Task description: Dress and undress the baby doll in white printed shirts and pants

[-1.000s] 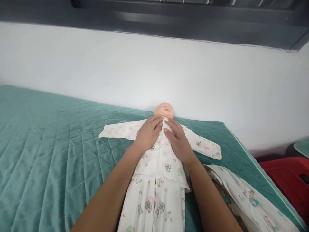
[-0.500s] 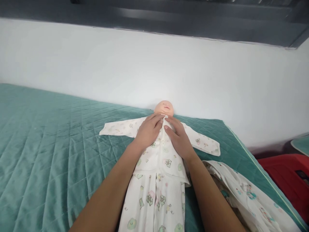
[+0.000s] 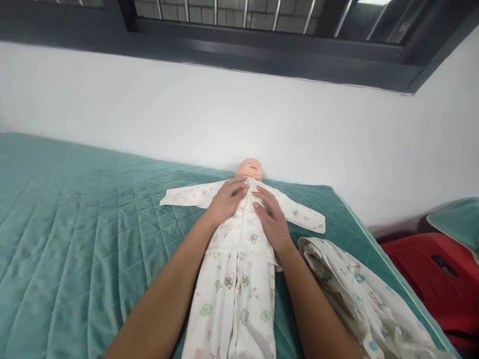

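Note:
A baby doll (image 3: 250,168) lies on its back, its head close to the wall. It wears a white printed long-sleeved top (image 3: 224,239) with buttons down the front and matching white printed pants (image 3: 220,304). Both sleeves are spread out sideways. My left hand (image 3: 227,200) rests on the left side of the chest below the neck, fingers stretched out and lying on the cloth. My right hand (image 3: 272,217) lies on the other side of the front opening, its fingers extended and a little apart. Parts of the chest are hidden beneath my hands.
A green quilted cover (image 3: 93,229) spreads under the doll. Crumpled white printed cloth (image 3: 366,289) lies beside my right forearm. Beyond the bed's right edge stands a red plastic object (image 3: 422,269). A white wall (image 3: 168,109) and a dark window frame (image 3: 254,47) are behind.
The camera view has tilted upward, showing more of the barred window. My hands stay on the doll's chest; the right fingers look slightly more spread.

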Demonstrator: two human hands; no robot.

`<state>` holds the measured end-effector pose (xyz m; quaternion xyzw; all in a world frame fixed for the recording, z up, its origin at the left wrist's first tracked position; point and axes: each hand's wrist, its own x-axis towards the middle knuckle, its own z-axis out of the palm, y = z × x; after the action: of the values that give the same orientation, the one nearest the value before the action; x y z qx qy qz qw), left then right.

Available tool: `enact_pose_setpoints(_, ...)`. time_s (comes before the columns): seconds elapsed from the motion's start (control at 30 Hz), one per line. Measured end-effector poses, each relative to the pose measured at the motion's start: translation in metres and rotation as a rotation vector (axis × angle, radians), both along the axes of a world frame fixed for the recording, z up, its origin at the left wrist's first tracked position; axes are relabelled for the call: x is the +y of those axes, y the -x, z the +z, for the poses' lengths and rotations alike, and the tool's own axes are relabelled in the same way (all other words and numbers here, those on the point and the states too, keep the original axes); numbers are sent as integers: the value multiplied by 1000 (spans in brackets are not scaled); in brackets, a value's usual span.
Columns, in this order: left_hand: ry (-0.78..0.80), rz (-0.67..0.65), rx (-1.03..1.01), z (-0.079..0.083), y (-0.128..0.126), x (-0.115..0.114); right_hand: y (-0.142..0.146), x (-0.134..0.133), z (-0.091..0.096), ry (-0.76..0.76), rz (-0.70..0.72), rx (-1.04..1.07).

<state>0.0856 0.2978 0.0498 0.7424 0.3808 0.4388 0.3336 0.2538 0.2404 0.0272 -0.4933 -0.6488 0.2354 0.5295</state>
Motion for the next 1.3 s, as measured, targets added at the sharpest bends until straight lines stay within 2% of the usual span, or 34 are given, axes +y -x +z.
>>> enact_pose_setpoints(0.3,82,-37,-52,2,1,3,-3,0,-1,8,-2,-43)
enact_pose_setpoints(0.53,67,-21,16,9,0,0,-1,-1,3,42,-9,-73)
enact_pose_setpoints(0.63,13,38,78,11,-4,-2,0,0,2,21,-1,-44)
enact_pose_setpoints(0.73,-110,74,138,11,-7,-5,1,-1,1,-11,-9,14)
enact_pose_setpoints(0.83,-242,87,193,10,-7,-8,2,-1,1,0,-16,51)
enact_pose_setpoints(0.93,-282,77,225,9,-6,-8,2,0,1,18,-16,48)
enact_pose_setpoints(1.1,-193,69,150,8,-3,-10,1,-2,2,-16,-17,40)
enact_pose_setpoints(1.3,-122,9,45,-1,13,-33,7,-34,-2,-83,-4,-32)
